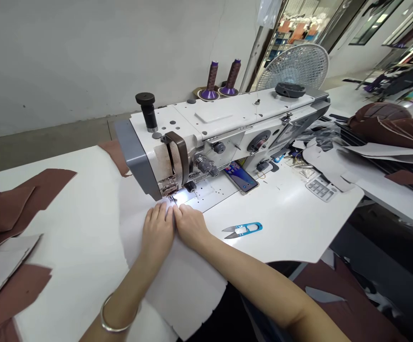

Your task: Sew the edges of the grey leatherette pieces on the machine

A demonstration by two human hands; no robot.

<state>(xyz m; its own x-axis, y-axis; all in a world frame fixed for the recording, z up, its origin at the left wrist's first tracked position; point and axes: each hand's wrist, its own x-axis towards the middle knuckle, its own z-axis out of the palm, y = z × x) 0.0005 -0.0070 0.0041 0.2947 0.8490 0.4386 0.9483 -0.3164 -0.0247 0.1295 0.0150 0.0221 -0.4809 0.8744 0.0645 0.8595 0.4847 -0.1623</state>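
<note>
A white sewing machine (227, 128) stands on the white table (85, 237). A pale piece of material (185, 280) lies under its needle (172, 197), lit by the machine's lamp. My left hand (158, 230) lies flat on the material, fingers stretched toward the needle. My right hand (190, 223) rests beside it, fingers together and pressing the material down just in front of the presser foot. The two hands touch side by side. A silver bracelet (115, 325) is on my left wrist.
Blue thread snips (244, 230) lie right of my hands. A phone (240, 175) sits under the machine arm, a small keypad (320, 187) further right. Brown cut pieces (10, 204) are stacked at the left and far right (395, 126). Two thread cones (220, 78) and a fan (293, 66) stand behind.
</note>
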